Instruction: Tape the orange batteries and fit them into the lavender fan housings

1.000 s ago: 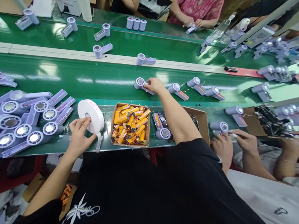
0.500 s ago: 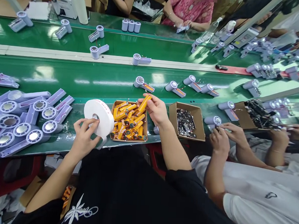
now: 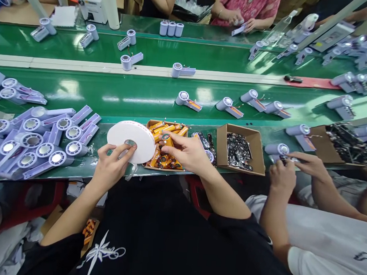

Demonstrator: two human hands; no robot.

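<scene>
My left hand [image 3: 116,160] is closed on a large white roll of adhesive tape [image 3: 130,136], its fingers at the hub and a loose tape end hanging below. Over a cardboard box [image 3: 149,122] full of orange batteries [image 3: 157,158], my right hand [image 3: 189,152] pinches one orange battery [image 3: 168,141] close beside the roll. My fingers partly cover that battery. Just right of this hand, a lavender handheld-fan body [image 3: 209,156] and dark circuit parts lie on the bench, partly hidden.
Lavender fan bodies [image 3: 32,140] are piled at left. Several more with orange batteries in their handles [image 3: 193,105] lie on the green belt [image 3: 127,95]. A box of small circuit boards [image 3: 238,150] stands at right, near a co-worker's hands [image 3: 284,171]. Other people sit across the line.
My right hand has come down and turned, bringing the battery nearer the tape roll. The view has shifted, so most things appear further right. The co-worker across has moved their hands.
</scene>
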